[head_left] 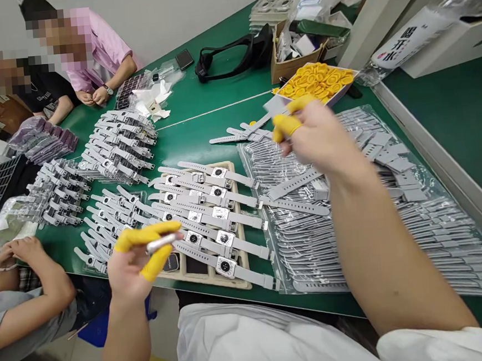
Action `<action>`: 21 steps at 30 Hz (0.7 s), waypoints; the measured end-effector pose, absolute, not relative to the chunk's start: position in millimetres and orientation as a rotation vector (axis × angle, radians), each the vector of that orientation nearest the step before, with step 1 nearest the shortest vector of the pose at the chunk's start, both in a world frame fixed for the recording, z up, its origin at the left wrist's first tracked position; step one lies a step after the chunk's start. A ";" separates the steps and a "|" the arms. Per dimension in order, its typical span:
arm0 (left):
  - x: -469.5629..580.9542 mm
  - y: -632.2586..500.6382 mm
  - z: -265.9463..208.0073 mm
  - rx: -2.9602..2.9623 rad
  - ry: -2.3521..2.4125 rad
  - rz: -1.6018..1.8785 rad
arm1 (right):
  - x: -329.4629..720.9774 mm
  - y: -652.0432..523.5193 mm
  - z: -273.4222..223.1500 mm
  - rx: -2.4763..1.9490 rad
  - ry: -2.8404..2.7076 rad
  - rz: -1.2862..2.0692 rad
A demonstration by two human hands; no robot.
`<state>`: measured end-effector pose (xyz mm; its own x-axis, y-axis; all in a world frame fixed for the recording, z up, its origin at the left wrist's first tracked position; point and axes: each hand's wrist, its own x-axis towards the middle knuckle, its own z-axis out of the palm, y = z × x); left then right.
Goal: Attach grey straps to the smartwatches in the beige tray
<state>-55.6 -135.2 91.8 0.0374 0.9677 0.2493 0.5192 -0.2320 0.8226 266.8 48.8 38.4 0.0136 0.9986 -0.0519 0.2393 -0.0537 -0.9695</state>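
Two bare hands work over a long green-topped workbench (pixel 203 128) against a pale wall. The left hand (pixel 133 267), yellow cots on thumb and forefinger, pinches a small silver watch body (pixel 161 243) above a beige tray of grey-strapped watches (pixel 211 222). The right hand (pixel 315 136) pinches a grey silicone strap piece (pixel 274 106) over clear bags of grey straps (pixel 394 218). Co-workers sit at the left.
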 end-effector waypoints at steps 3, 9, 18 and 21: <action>-29.1 -75.6 79.4 1.713 1.388 1.182 | 213.8 23.9 50.5 -1.079 -1.343 1.487; -7.3 6.0 12.8 1.766 1.145 1.119 | 166.9 -0.6 30.7 -0.718 -1.345 1.941; -22.6 -4.4 2.6 2.051 1.161 1.161 | 162.8 0.9 20.7 -0.793 -1.308 2.020; -22.6 -4.4 2.8 2.052 1.168 1.155 | 160.3 -0.4 18.0 -0.794 -1.215 2.017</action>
<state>-22.6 -4.4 2.8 0.2689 0.8648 0.4241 0.4335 -0.5018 0.7485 160.3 -0.4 18.0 -0.6089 0.7756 -0.1663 -0.2157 -0.3636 -0.9062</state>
